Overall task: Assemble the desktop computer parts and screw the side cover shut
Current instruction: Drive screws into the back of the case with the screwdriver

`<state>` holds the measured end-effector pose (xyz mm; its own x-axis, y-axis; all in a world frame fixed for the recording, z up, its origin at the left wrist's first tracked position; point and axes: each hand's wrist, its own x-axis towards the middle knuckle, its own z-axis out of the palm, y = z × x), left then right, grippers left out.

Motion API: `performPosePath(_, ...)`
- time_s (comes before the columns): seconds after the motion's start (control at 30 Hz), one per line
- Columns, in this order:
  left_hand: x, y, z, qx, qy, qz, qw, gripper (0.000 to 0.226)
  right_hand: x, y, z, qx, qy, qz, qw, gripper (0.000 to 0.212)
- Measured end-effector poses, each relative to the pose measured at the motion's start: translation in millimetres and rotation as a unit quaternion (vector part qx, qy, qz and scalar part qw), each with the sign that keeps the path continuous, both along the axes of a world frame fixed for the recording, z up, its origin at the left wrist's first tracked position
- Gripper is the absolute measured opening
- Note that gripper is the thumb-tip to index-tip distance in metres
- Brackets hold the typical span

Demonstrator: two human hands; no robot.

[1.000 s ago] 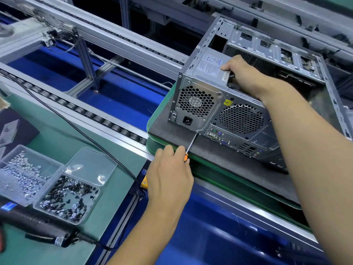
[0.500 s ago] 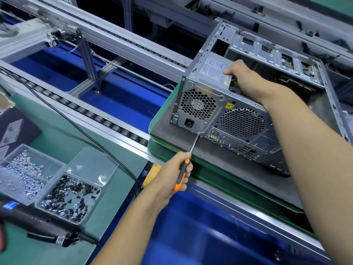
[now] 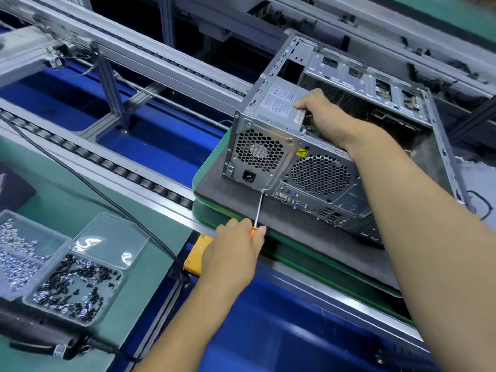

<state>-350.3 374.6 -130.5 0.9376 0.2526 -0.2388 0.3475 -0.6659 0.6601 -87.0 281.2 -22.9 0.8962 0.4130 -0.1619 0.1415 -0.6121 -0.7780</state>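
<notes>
The right hand (image 3: 322, 116) grips the supply (image 3: 279, 103) at the case's (image 3: 375, 76) corner, steadying it while the left hand (image 3: 233, 253), curled round the screwdriver (image 3: 258, 210), drives a rear screw.

Both hands (image 3: 233, 253) (image 3: 322, 116) curled, gripping.

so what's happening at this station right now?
A person is fastening the power supply into an open computer case lying on a dark pad. The left hand grips an orange-handled screwdriver with its tip at a screw on the case's rear panel. The right hand holds the power supply in place. The side cover is not on.
</notes>
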Motion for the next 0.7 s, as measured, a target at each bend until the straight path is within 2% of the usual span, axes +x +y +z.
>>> performPosePath(0.07, -3, -3, -2, 0.134, -0.014, 0.010, 0.991, 0.035, -1, 0, 1, 0.002, -0.002, 0.005, 1.000, 0.028)
performPosePath(0.13, -4, -5, -4, 0.212, -0.018, 0.019, 0.977, 0.033, -3, 1, 3, 0.000, 0.001, 0.018, 1.000, 0.025)
performPosePath(0.23, -2, -4, -7, 0.275, -0.017, 0.023, 0.961, 0.030, -7, 3, 4, -0.005, 0.001, 0.010, 1.000, 0.024)
performPosePath(0.33, -2, 0, -8, 0.290, -0.018, 0.027, 0.957, 0.025, -9, 2, 5, -0.006, 0.003, -0.004, 1.000, 0.027)
performPosePath(0.47, -3, -1, -10, 0.216, -0.031, 0.048, 0.975, 0.025, -13, 1, 8, -0.013, 0.012, -0.002, 1.000, 0.026)
performPosePath(0.6, 0, 6, -18, 0.022, -0.034, 0.062, 0.997, 0.038, -23, 5, 15, 0.026, -0.018, -0.055, 0.998, 0.011)
performPosePath(0.67, 1, 11, -21, -0.050, -0.038, 0.056, 0.996, 0.044, -35, 0, 28, 0.021, -0.183, -0.098, 0.978, 0.029)
performPosePath(0.7, 1, 14, -23, -0.079, -0.041, 0.054, 0.995, 0.047, -46, -4, 36, 0.004, -0.312, -0.132, 0.941, 0.033)
